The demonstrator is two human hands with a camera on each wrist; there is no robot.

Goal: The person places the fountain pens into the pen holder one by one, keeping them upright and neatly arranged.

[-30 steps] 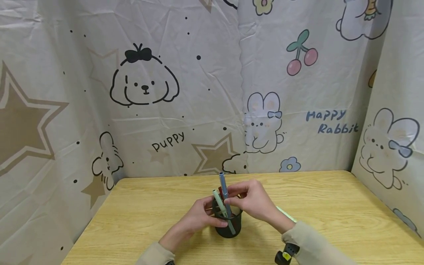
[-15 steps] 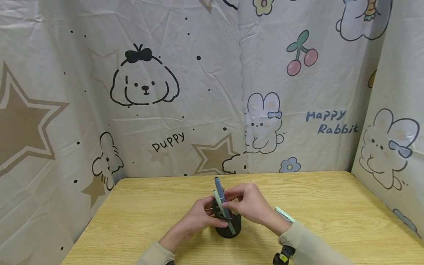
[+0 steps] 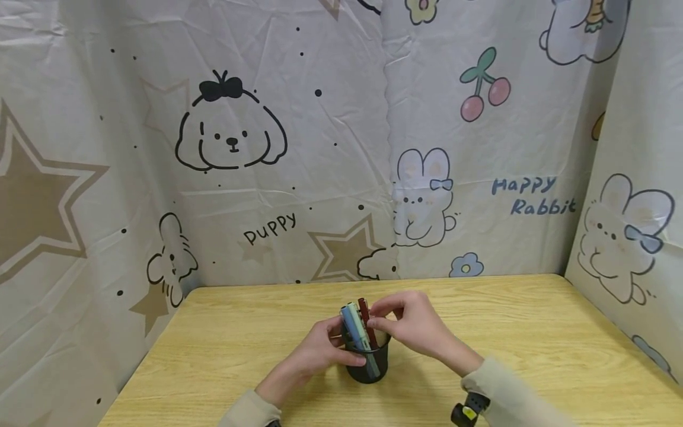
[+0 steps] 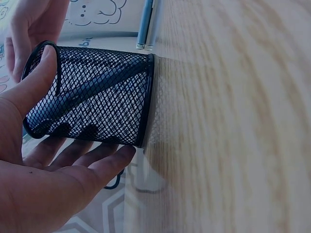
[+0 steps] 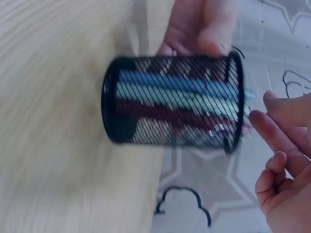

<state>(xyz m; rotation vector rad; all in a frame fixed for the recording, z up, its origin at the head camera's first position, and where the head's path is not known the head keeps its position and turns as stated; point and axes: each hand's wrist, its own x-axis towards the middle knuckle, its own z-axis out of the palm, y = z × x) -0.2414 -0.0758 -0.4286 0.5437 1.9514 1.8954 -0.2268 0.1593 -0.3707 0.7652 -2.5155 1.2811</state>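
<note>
A black mesh pen holder [image 3: 368, 371] stands upright on the table, with my left hand [image 3: 324, 349] gripping its left side. In the left wrist view the thumb [image 4: 39, 77] lies along the rim and the fingers support the mesh [image 4: 102, 97]. Inside lean a blue pen [image 3: 349, 323], a pale green pen [image 3: 358, 325] and a dark red pen [image 3: 367, 317]. My right hand [image 3: 413, 323] is over the holder's right rim, thumb and forefinger beside the red pen. In the right wrist view its fingertips [image 5: 257, 116] are near the pen tops; nothing is clearly pinched.
Two slim pens [image 4: 148, 24], bluish and pale, lie on the table beyond the holder in the left wrist view. The wooden table [image 3: 240, 338] ends at a back edge against a printed cloth [image 3: 341, 148]. Cloth [image 3: 629, 237] also hangs at the right.
The blue pen has sunk into the holder and tilted left beside the green one, and my right hand has let go of it and shifted right. My left hand stays in place.
</note>
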